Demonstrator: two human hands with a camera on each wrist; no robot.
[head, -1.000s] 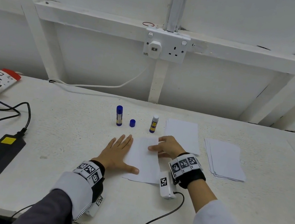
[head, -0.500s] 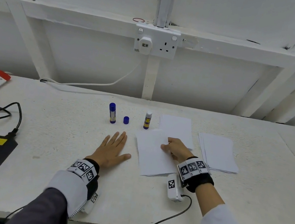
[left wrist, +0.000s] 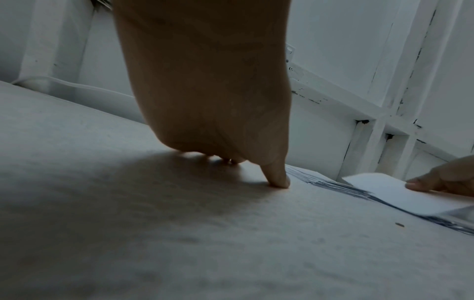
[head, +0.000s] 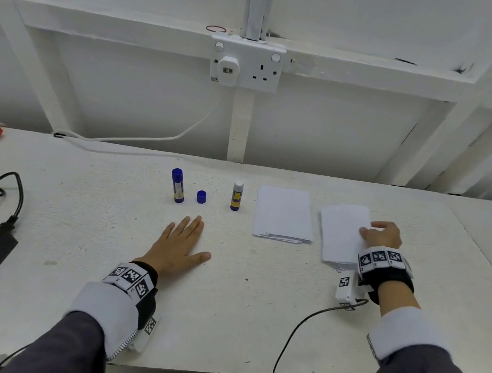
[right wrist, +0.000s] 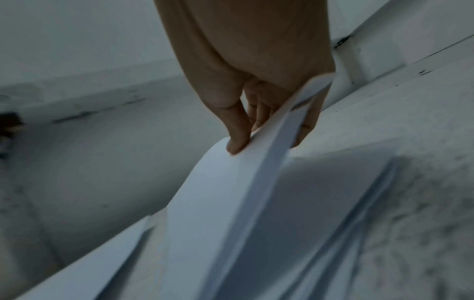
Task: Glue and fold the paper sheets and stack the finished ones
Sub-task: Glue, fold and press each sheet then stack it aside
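R hand (head: 381,237) pinches folded sheet (head: 342,231) over the finished stack (head: 339,264) nr tabletop (head: 252,313) right edge, long axis front-back; L hand (head: 179,248) flat, released, mid-tabletop, well apart.

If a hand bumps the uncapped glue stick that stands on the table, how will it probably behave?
The uncapped glue stick stands upright on a narrow base and is tall for its width, so a sideways bump would probably tip it. Its round body would then likely roll on the flat table. Its blue cap lies apart, so the exposed tip might smear the surface.
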